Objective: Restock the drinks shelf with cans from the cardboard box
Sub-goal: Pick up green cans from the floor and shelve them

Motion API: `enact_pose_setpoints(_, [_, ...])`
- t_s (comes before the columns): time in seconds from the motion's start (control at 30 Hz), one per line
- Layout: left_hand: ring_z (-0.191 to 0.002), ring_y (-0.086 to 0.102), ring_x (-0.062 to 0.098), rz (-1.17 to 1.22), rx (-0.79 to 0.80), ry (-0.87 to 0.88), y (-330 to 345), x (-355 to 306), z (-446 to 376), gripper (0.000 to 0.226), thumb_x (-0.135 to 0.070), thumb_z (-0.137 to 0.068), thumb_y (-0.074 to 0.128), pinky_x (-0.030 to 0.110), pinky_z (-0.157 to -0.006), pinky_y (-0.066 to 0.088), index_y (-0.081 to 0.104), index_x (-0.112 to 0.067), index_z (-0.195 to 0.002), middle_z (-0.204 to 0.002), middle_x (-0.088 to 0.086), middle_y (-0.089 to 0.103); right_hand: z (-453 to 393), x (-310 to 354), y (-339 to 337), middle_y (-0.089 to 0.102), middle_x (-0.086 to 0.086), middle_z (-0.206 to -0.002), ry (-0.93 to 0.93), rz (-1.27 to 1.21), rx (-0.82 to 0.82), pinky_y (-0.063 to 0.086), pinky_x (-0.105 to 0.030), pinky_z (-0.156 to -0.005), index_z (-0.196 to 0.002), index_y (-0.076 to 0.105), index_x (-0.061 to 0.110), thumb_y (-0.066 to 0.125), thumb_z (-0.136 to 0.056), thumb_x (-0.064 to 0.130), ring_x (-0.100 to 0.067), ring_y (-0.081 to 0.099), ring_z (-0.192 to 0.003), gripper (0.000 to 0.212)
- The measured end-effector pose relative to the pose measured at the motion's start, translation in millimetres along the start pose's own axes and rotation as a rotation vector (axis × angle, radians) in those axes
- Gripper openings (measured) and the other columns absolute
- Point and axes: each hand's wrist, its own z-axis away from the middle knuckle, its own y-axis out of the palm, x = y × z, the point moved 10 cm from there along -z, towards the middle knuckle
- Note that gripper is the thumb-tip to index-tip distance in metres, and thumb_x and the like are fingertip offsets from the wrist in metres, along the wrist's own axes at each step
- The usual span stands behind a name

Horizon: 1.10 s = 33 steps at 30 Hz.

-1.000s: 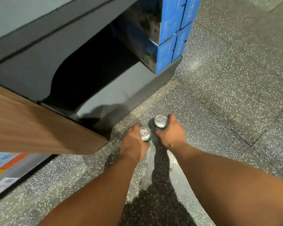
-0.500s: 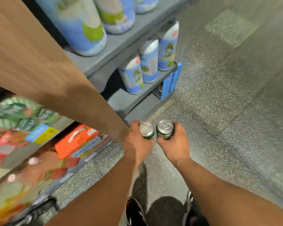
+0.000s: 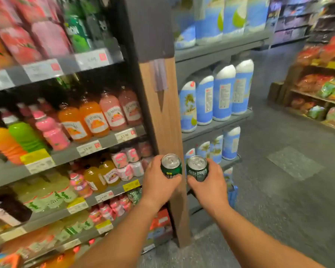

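The left hand (image 3: pixel 159 182) and right hand (image 3: pixel 211 182) are each gripping a green can (image 3: pixel 171 167), fingers wrapped round; both cans are still awaiting a place on the drinks shelf (image 3: pixel 104 142).

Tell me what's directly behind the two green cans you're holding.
Behind the left-hand can stands the wooden shelf divider. Behind the right-hand can are blue-and-white cartons on a low grey shelf. The hands cover the cans' lower halves.

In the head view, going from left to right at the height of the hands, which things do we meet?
Shelf of juice bottles → left hand → its green can → second green can → right hand → grey floor.
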Motion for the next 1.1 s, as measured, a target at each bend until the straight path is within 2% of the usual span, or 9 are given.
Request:
enact_pose_setpoints(0.07, [-0.097, 0.066, 0.009, 0.004, -0.076, 0.037, -59, -40, 1, 0.057, -0.04, -0.058, 0.076, 0.037, -0.088, 0.056, 0.058, -0.038, -0.112, -0.105, -0.014, 0.067, 6, 59, -10, 0.053, 0.002, -0.126, -0.078, -0.034, 0.007, 0.047, -0.044, -0.097, -0.134, 0.046, 0.024, 0.07, -0.067, 0.044, -0.021, 0.053, -0.116, 0.074])
enact_pose_setpoints(0.2, [-0.097, 0.063, 0.009, -0.013, -0.201, 0.098, -164, -105, 7, 0.054, -0.031, -0.069, 0.083, 0.026, -0.084, 0.05, 0.057, -0.034, -0.117, -0.105, -0.015, 0.066, 23, 163, -23, 0.058, 0.002, -0.124, -0.212, -0.099, 0.023, 0.05, -0.043, -0.094, -0.133, 0.046, 0.025, 0.068, -0.061, 0.052, -0.02, 0.056, -0.113, 0.08])
enact_pose_setpoints(0.33, [-0.094, 0.065, 0.011, -0.031, -0.32, 0.145, -250, -148, 10, 0.045, -0.029, -0.072, 0.083, 0.027, -0.084, 0.051, 0.055, -0.037, -0.106, -0.099, -0.013, 0.066, 38, 261, -30, 0.062, 0.009, -0.1, -0.341, -0.123, 0.013, 0.052, -0.035, -0.081, -0.113, 0.055, 0.029, 0.069, -0.062, 0.052, -0.016, 0.061, -0.094, 0.058])
enact_pose_setpoints(0.43, [-0.092, 0.065, 0.013, -0.03, -0.371, 0.152, -301, -165, 6, 0.044, -0.03, -0.071, 0.083, 0.031, -0.085, 0.054, 0.055, -0.034, -0.105, -0.1, -0.01, 0.067, 51, 324, -31, 0.052, 0.02, -0.083, -0.42, -0.14, 0.004, 0.042, -0.025, -0.067, -0.1, 0.05, 0.036, 0.077, -0.071, 0.041, -0.006, 0.054, -0.078, 0.04])
enact_pose_setpoints(0.53, [-0.088, 0.062, 0.01, 0.01, -0.412, 0.144, -341, -170, -1, 0.049, -0.033, -0.072, 0.083, 0.025, -0.073, 0.047, 0.055, -0.028, -0.112, -0.098, -0.012, 0.064, 57, 368, -24, 0.056, 0.016, -0.096, -0.478, -0.102, -0.017, 0.049, -0.033, -0.076, -0.108, 0.05, 0.039, 0.071, -0.066, 0.052, -0.011, 0.057, -0.089, 0.048])
enact_pose_setpoints(0.7, [-0.081, 0.059, 0.003, 0.019, -0.393, 0.151, -378, -172, -28, 0.045, -0.033, -0.073, 0.083, 0.027, -0.074, 0.047, 0.056, -0.029, -0.108, -0.094, -0.015, 0.063, 55, 410, -7, 0.053, 0.014, -0.102, -0.488, -0.08, -0.017, 0.036, -0.026, -0.07, -0.121, 0.053, 0.034, 0.073, -0.078, 0.043, -0.007, 0.048, -0.087, 0.048])
enact_pose_setpoints(0.83, [-0.089, 0.066, 0.01, 0.014, -0.363, 0.157, -379, -181, -60, 0.055, -0.04, -0.065, 0.082, 0.029, -0.075, 0.054, 0.064, -0.025, -0.115, -0.102, -0.009, 0.07, 30, 423, -2, 0.059, 0.011, -0.1, -0.452, -0.12, -0.037, 0.039, -0.024, -0.064, -0.125, 0.049, 0.027, 0.074, -0.078, 0.039, -0.007, 0.052, -0.08, 0.055])
enact_pose_setpoints(0.97, [-0.089, 0.065, 0.01, 0.019, -0.346, 0.165, -376, -198, -100, 0.051, -0.041, -0.07, 0.083, 0.029, -0.08, 0.053, 0.065, -0.028, -0.116, -0.101, -0.012, 0.07, -11, 435, 1, 0.065, 0.002, -0.109, -0.394, -0.083, -0.08, 0.052, -0.034, -0.078, -0.135, 0.045, 0.018, 0.073, -0.073, 0.045, -0.019, 0.062, -0.094, 0.073])
enact_pose_setpoints(1.1, [-0.086, 0.064, 0.01, 0.064, -0.324, 0.161, -376, -221, -153, 0.05, -0.039, -0.075, 0.084, 0.034, -0.087, 0.056, 0.057, -0.03, -0.115, -0.092, -0.016, 0.062, -61, 460, 10, 0.067, 0.003, -0.097, -0.393, -0.067, -0.088, 0.056, -0.038, -0.075, -0.124, 0.053, 0.019, 0.07, -0.07, 0.043, -0.018, 0.064, -0.086, 0.062])
